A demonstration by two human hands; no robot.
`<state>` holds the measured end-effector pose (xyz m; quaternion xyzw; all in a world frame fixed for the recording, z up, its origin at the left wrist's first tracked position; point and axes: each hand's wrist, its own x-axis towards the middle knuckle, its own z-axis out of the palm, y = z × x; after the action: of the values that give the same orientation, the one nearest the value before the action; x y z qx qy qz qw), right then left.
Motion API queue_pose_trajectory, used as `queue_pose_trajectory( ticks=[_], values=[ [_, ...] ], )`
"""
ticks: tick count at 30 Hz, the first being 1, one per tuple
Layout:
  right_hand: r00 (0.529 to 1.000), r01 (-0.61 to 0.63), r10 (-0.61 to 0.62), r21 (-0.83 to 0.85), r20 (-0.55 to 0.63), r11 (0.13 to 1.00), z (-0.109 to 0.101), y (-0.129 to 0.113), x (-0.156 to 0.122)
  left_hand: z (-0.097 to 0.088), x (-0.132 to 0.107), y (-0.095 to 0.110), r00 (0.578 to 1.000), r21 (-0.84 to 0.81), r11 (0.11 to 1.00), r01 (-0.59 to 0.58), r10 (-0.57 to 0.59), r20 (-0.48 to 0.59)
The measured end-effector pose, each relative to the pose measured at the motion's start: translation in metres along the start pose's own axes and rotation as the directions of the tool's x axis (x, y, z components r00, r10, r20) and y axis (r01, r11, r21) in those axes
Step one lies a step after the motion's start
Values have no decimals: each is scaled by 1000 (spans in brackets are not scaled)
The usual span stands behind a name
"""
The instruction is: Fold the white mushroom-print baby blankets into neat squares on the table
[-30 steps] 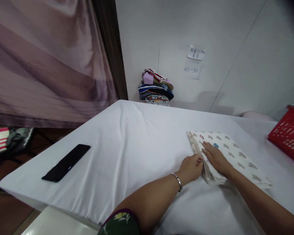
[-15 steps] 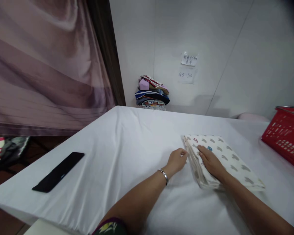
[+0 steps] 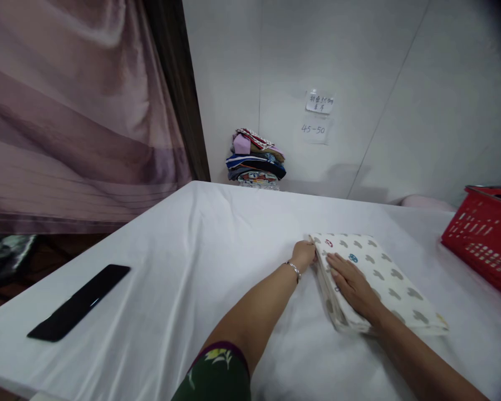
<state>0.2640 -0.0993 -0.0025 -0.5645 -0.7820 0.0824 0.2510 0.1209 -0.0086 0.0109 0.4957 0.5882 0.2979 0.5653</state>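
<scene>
Neatly folded cloth (image 3: 384,267), right hand (image 3: 354,285) atop

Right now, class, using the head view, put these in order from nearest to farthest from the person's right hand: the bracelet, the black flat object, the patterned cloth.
1. Patterned cloth, directly under the right hand.
2. Bracelet, to its left, on the left arm.
3. Black flat object, at the table's left.

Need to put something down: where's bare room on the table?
Most room: white tablecloth between black slab and left forearm; also a strip behind the folded patterned cloth. Crowded: right side, with left hand and right hand at that cloth and red basket farther right.
</scene>
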Motion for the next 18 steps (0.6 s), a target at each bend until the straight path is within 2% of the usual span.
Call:
queue_pose_trajectory(
  ticks=[3, 7, 11, 15, 18],
  values=[
    [998, -3, 2, 3, 65, 1000, -2, -3, -1, 0, 7, 4, 999, 1, 999, 37, -37, -28],
    [999, -4, 4, 4, 52, 1000, -1, -4, 0, 1, 9, 7, 997, 7, 999, 53, -52, -48],
    [998, -28, 27, 3, 63, 1000, -3, -9, 1, 1, 7, 9, 998, 28, 998, 59, -58, -18],
    [997, -30, 30, -5, 74, 1000, -5, -13, 2, 0, 9, 10, 999, 65, 997, 30, -31, 18],
    [997, -18, 19, -17, 71, 1000, -6, -14, 3, -3, 11, 8, 1000, 99, 995, -21, 21, 2]
  ],
)
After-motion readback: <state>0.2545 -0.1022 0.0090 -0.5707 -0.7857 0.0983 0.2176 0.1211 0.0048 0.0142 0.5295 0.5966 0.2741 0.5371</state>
